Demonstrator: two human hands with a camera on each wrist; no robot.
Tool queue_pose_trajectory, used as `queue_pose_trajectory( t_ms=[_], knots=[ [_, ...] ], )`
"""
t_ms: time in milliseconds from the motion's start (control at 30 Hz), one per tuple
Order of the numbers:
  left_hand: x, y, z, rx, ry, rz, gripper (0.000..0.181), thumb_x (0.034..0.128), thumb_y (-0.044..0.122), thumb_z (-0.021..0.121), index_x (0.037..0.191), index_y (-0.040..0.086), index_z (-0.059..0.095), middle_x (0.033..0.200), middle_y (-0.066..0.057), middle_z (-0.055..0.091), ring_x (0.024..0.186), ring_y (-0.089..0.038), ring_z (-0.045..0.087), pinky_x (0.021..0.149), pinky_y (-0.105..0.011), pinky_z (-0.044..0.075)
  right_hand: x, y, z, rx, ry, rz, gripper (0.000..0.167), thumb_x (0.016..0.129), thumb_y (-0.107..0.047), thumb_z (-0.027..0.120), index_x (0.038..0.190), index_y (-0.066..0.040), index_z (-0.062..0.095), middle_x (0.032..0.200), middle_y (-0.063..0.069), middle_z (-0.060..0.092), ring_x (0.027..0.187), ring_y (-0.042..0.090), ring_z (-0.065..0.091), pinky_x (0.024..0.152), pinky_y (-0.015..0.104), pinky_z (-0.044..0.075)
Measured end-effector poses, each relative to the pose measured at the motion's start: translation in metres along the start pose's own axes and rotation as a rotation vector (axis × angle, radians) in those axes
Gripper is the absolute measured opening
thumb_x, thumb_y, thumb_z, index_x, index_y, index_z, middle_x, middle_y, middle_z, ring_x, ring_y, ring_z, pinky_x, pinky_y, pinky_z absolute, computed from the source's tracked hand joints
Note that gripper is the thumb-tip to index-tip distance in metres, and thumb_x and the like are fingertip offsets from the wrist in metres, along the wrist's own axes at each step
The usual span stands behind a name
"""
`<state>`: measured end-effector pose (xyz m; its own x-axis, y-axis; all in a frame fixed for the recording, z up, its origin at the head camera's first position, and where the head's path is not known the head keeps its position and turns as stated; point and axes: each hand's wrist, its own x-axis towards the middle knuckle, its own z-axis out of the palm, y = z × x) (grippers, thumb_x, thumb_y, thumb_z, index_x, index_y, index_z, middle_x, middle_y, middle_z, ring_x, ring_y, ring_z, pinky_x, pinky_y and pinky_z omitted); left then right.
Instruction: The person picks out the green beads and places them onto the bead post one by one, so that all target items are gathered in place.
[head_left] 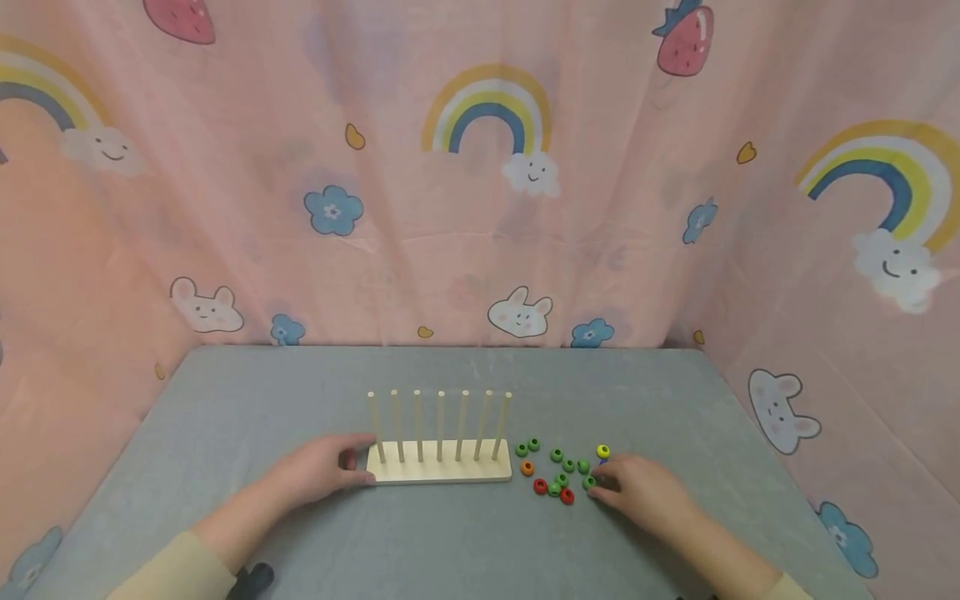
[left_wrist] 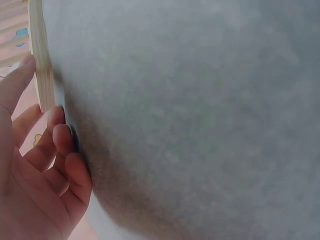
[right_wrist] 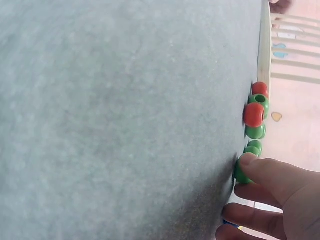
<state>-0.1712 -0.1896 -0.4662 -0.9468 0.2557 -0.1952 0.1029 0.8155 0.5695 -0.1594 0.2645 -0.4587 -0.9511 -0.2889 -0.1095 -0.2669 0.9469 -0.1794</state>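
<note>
A pale wooden peg rack (head_left: 438, 474) with a row of bare upright pegs stands mid-table. My left hand (head_left: 321, 471) grips the left end of its base, the thumb at the front edge and a fingertip at the back. In the left wrist view the end of the base (left_wrist: 45, 87) lies between thumb and fingers. My right hand (head_left: 651, 497) is right of the rack, its thumb and index finger pinching a green bead (right_wrist: 241, 173) on the table. A yellow bead (head_left: 603, 451) and a partly hidden blue bead (head_left: 603, 462) are beside those fingers.
Between rack and right hand lie several loose green beads (head_left: 557, 455), an orange bead (head_left: 527, 468) and two red beads (head_left: 540, 486). A dark object (head_left: 255, 578) shows near the left forearm. A pink patterned curtain (head_left: 465, 250) surrounds the grey table (head_left: 450, 550) at back and sides.
</note>
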Motion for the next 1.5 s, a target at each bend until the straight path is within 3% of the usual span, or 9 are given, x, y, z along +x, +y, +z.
queue_pose_trajectory(
  t_ms=[500,1000,1267,1500],
  knots=[
    [0.004,-0.001,0.0,-0.023,-0.024,-0.011,0.059,0.0773,0.039,0.084,0.129,0.016,0.067,0.074,0.002,0.051,0.069,-0.013,0.045,0.061,-0.033,0.034,-0.001,-0.001,-0.004,0.05,0.007,0.024,0.021,0.081,-0.031,0.082,0.097,-0.018,0.078,0.082,-0.011,0.064,0.073,0.007,0.057,0.072,0.038,0.051],
    [0.002,0.0,-0.003,-0.012,-0.032,0.012,0.059,0.078,0.038,0.084,0.129,0.015,0.067,0.073,0.001,0.05,0.068,-0.014,0.045,0.062,-0.033,0.033,-0.001,-0.014,-0.032,0.128,0.051,0.009,0.019,0.087,-0.028,0.077,0.102,-0.016,0.077,0.077,-0.011,0.06,0.069,0.008,0.051,0.064,0.032,0.045],
    [0.002,0.001,-0.003,-0.02,-0.036,0.013,0.06,0.0784,0.039,0.083,0.13,0.014,0.066,0.074,0.001,0.05,0.069,-0.014,0.045,0.061,-0.033,0.033,0.001,-0.033,-0.051,0.216,0.108,-0.01,0.018,0.088,-0.028,0.076,0.104,-0.018,0.078,0.08,-0.012,0.062,0.073,0.008,0.053,0.065,0.03,0.047],
    [0.001,0.001,-0.003,-0.026,-0.04,0.026,0.06,0.0785,0.038,0.083,0.13,0.013,0.066,0.074,0.001,0.05,0.069,-0.014,0.045,0.061,-0.033,0.033,0.006,-0.056,-0.07,0.225,0.173,-0.064,0.021,0.09,-0.03,0.074,0.107,-0.018,0.076,0.085,-0.011,0.064,0.077,0.008,0.055,0.066,0.03,0.049]
  ],
)
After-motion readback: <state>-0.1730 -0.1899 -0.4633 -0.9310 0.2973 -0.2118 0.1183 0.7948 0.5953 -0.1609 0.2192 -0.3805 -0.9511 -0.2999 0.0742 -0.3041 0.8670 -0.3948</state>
